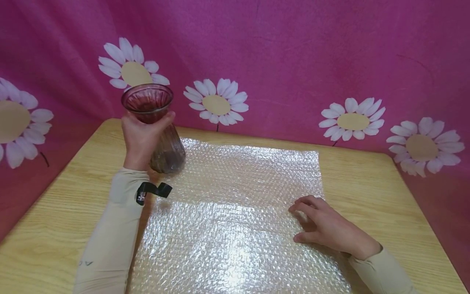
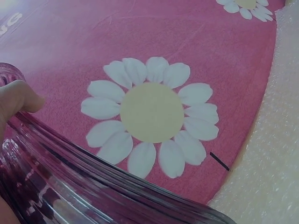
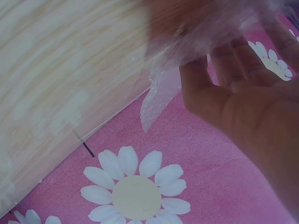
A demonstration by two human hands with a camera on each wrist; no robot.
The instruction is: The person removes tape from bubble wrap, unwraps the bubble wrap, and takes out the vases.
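My left hand (image 1: 141,136) grips a ribbed, purple-tinted glass vase (image 1: 169,153) round its neck, below the flared rim. The vase leans, its base toward the right, over the far left corner of a sheet of bubble wrap (image 1: 235,183). Close up in the left wrist view, the ribbed vase (image 2: 70,177) fills the lower left, with the thumb across its neck. Near the right edge of the sheet, my right hand (image 1: 327,226) has its fingers loosely bent and the thumb apart. In the right wrist view its fingertips meet the clear bubble wrap (image 3: 159,100).
The bubble wrap lies spread over a light wooden table (image 1: 371,188) with rounded far corners. Behind and at both sides hangs a magenta cloth (image 1: 279,61) printed with white daisies. A black strap (image 1: 147,191) circles the left wrist, its loose end sticking out.
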